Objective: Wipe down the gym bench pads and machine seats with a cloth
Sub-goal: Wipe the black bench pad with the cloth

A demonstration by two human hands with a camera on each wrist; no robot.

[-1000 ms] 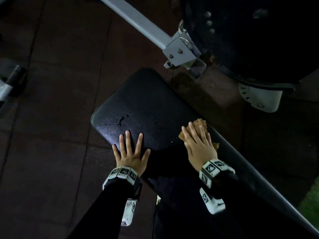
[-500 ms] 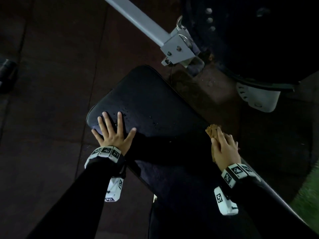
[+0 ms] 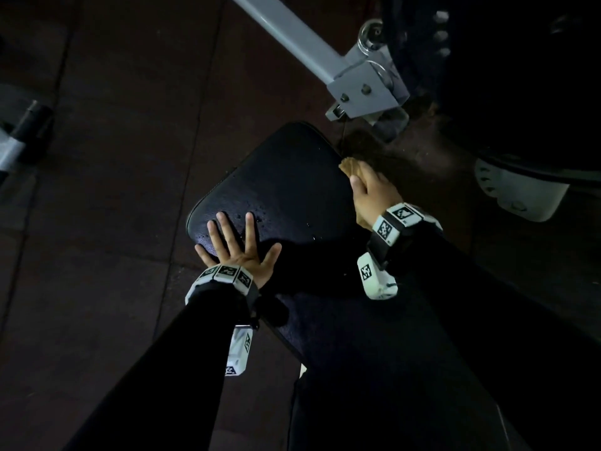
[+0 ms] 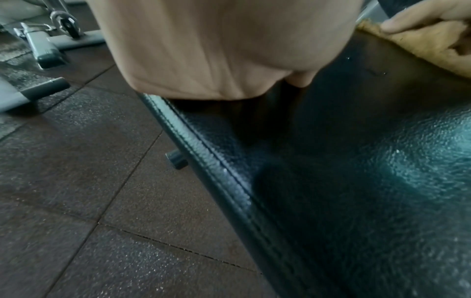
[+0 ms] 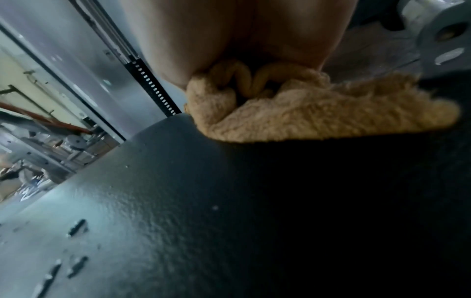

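Observation:
The black bench pad (image 3: 286, 177) runs from my lap toward the far end, with water drops near its near-left corner. My left hand (image 3: 239, 245) lies flat on that corner, fingers spread; in the left wrist view the palm (image 4: 216, 50) rests on the pad's stitched edge (image 4: 229, 181). My right hand (image 3: 370, 193) sits on the pad's right edge, thumb on top, holding a bunched tan cloth (image 3: 349, 166) against it. In the right wrist view the cloth (image 5: 305, 113) is crumpled under the hand (image 5: 242, 30) on the pad (image 5: 178, 201). The fingers beyond the edge are hidden.
A grey steel bar (image 3: 292, 37) ends in a bracket (image 3: 367, 89) just past the pad's far end. A large dark machine body (image 3: 520, 76) with a white plastic part (image 3: 520, 193) stands at right. Another machine's foot (image 3: 19, 138) is at far left on the rubber floor tiles (image 3: 113, 190).
My right hand slid the cloth from the pad's middle to its right edge, then farther along that edge. The left hand shifted left to the near corner and stays flat.

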